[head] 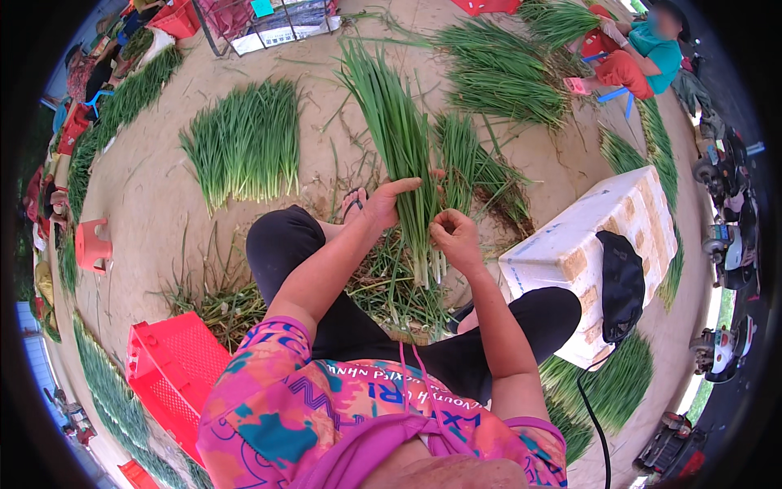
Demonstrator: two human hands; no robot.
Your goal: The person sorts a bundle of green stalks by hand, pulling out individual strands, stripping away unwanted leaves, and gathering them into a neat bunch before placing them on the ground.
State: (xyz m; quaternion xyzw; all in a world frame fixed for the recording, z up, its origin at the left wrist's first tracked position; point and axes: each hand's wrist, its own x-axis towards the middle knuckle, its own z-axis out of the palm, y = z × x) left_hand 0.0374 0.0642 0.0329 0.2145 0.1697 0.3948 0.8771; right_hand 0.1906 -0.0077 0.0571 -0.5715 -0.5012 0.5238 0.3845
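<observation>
My left hand (391,200) is closed around a thick bundle of long green garlic chives or similar leafy stalks (391,122), held upright over my lap with the pale stem ends down. Beside the stems on the right is my right hand (455,237), thumb and fingertips pinched together at the bundle's edge; whether a stalk is between them I cannot tell. Under the bundle, loose trimmings (397,281) cover the floor between my legs. A neat row of stalks (244,143) lies ahead on the left, and a smaller pile with brown roots (482,165) lies just right of the bundle.
A white foam box (568,238) with a black bag (623,287) on it stands at my right. A red plastic crate (174,367) is at my left, near a red stool (93,246). Another person (660,55) sits at the upper right, holding stalks, beside larger piles (507,79).
</observation>
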